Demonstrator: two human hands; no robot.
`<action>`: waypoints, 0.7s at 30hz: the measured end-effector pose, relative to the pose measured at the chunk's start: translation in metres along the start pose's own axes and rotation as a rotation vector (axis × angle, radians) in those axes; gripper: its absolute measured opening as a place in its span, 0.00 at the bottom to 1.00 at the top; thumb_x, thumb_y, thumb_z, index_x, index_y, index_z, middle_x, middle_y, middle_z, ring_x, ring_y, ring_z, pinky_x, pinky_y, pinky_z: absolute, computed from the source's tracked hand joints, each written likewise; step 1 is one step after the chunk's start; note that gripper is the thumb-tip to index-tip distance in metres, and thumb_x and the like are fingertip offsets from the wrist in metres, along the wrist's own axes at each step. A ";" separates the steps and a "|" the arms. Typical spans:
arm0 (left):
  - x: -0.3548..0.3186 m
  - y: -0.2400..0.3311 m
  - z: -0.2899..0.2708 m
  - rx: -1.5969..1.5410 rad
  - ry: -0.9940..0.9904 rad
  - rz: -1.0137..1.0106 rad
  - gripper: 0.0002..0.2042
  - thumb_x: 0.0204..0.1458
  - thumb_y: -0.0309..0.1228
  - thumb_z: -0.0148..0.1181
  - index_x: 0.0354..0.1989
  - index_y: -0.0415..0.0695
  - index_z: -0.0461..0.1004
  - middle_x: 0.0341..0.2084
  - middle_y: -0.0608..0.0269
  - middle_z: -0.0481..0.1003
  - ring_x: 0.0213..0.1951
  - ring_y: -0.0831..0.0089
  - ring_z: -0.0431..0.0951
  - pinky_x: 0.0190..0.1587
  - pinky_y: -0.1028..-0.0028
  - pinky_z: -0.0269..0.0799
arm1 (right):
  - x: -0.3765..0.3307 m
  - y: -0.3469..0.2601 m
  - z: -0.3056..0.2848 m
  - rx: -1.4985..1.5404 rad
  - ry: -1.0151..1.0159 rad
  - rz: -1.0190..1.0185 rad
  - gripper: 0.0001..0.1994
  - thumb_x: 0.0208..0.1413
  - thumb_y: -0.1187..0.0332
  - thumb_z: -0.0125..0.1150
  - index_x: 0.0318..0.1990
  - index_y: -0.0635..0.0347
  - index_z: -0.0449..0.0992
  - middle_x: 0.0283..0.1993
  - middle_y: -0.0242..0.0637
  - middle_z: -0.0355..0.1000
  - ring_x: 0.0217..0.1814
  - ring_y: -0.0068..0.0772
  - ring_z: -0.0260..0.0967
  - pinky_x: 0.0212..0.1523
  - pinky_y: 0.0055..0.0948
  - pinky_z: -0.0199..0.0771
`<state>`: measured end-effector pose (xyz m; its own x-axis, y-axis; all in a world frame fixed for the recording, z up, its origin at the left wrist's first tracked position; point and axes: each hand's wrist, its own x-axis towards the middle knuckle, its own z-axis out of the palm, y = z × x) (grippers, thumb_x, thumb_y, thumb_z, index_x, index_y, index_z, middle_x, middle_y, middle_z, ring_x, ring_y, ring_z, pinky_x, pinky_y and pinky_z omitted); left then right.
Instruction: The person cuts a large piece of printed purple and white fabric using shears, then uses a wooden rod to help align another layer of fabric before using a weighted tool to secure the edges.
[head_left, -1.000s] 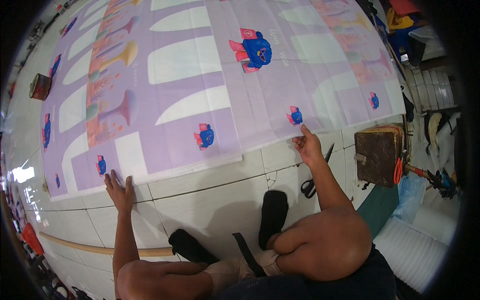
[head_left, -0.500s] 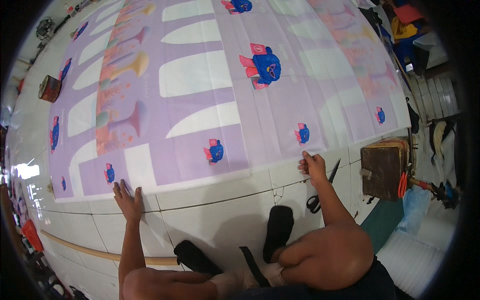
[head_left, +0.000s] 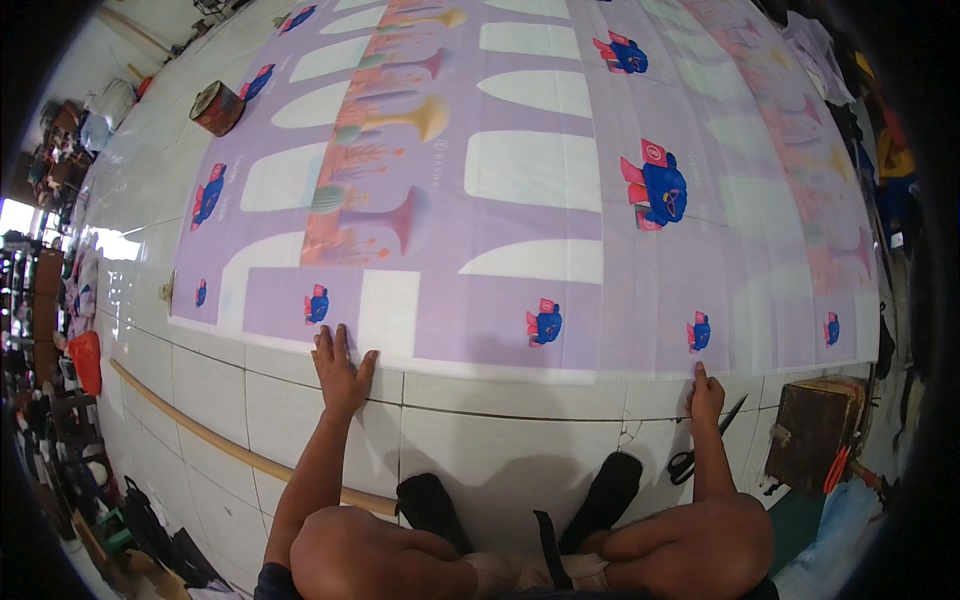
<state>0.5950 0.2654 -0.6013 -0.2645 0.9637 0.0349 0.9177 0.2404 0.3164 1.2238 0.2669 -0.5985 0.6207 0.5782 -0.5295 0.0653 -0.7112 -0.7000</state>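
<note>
Since before, the big purple sheet [head_left: 470,315] has slid to the right in my view. It lies spread out on the white floor [head_left: 490,445]. My left grip [head_left: 342,372] is open, with its fingers spread at the sheet's near edge. My right grip [head_left: 704,393] touches that edge further right; I cannot tell if it is pinching. Black scissors [head_left: 688,458] lie on my side of the sheet. A brown box [head_left: 812,435] is near its right corner, and a can [head_left: 217,108] is by its left edge.

Right hand [head_left: 706,396]: index fingertip drawn back from beside small blue printed figure [head_left: 699,332] toward edge of lilac printed sheet [head_left: 645,345]. View: swung left, more left-side clutter [head_left: 48,300] showing.
</note>
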 end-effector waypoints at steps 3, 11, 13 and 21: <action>-0.003 0.000 0.000 0.021 -0.013 -0.006 0.38 0.53 0.48 0.61 0.67 0.40 0.56 0.67 0.35 0.49 0.68 0.37 0.47 0.67 0.44 0.41 | -0.022 -0.004 0.020 -0.358 -0.033 -0.396 0.14 0.58 0.60 0.63 0.30 0.61 0.68 0.26 0.38 0.70 0.25 0.32 0.71 0.27 0.33 0.71; -0.006 0.002 -0.003 0.027 -0.037 -0.045 0.39 0.54 0.53 0.57 0.68 0.41 0.54 0.68 0.36 0.47 0.70 0.40 0.44 0.69 0.47 0.38 | -0.109 -0.051 0.106 -0.971 -0.474 -1.350 0.28 0.54 0.58 0.63 0.61 0.56 0.67 0.67 0.52 0.57 0.70 0.56 0.52 0.67 0.53 0.51; -0.008 0.002 -0.004 0.030 -0.040 -0.053 0.39 0.54 0.53 0.58 0.68 0.41 0.54 0.68 0.36 0.46 0.70 0.40 0.45 0.69 0.47 0.38 | -0.107 -0.046 0.105 -1.026 -0.503 -1.303 0.28 0.54 0.57 0.62 0.62 0.55 0.66 0.68 0.52 0.55 0.71 0.56 0.50 0.68 0.55 0.49; -0.013 -0.011 -0.006 -0.011 0.014 -0.049 0.40 0.54 0.52 0.59 0.68 0.40 0.55 0.68 0.36 0.47 0.70 0.41 0.45 0.69 0.47 0.39 | -0.112 -0.035 0.105 -1.071 -0.505 -1.291 0.30 0.54 0.57 0.63 0.63 0.55 0.65 0.69 0.52 0.54 0.72 0.57 0.49 0.69 0.54 0.49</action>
<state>0.5866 0.2493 -0.5991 -0.3137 0.9490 0.0326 0.9002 0.2863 0.3281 1.0702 0.2687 -0.5653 -0.5091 0.8443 -0.1671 0.8475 0.4579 -0.2684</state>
